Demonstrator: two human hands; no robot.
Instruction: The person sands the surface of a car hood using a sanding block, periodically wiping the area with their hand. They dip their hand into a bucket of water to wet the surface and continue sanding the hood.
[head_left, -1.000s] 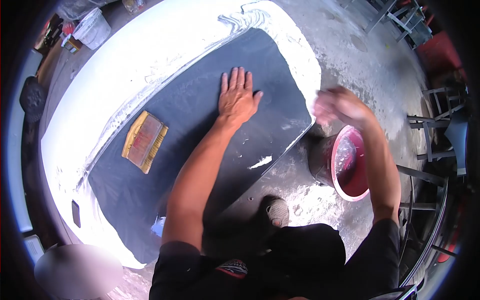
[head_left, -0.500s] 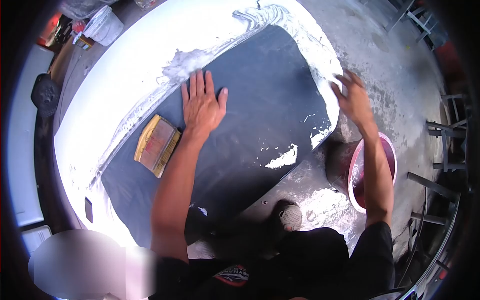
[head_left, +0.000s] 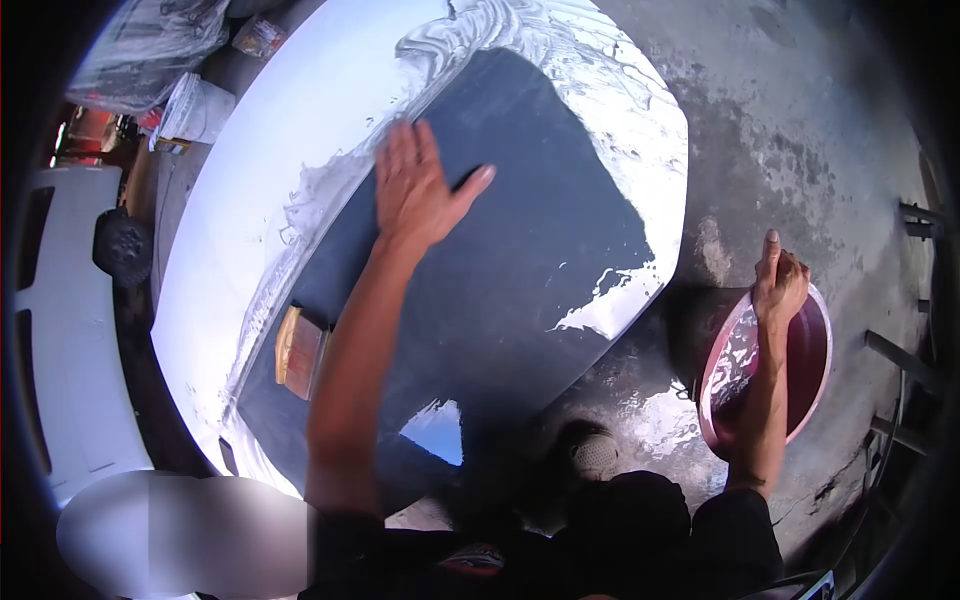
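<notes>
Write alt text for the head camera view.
A person's left hand presses flat on a dark wet panel streaked with white foam, while the right hand reaches into a red basin on the concrete floor. A yellow brush lies on the panel.

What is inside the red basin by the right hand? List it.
The right hand hangs over the red basin. Inside, pale foamy liquid clings to the near wall. The forearm covers part of the inside, and the bottom is too dark to tell what lies there.

Single head-worn camera, steep downward look, wide fisheye with dark rim. Close over the large dark wet panel (head_left: 500,230). Wet concrete floor (head_left: 800,130) fills the right side.
</notes>
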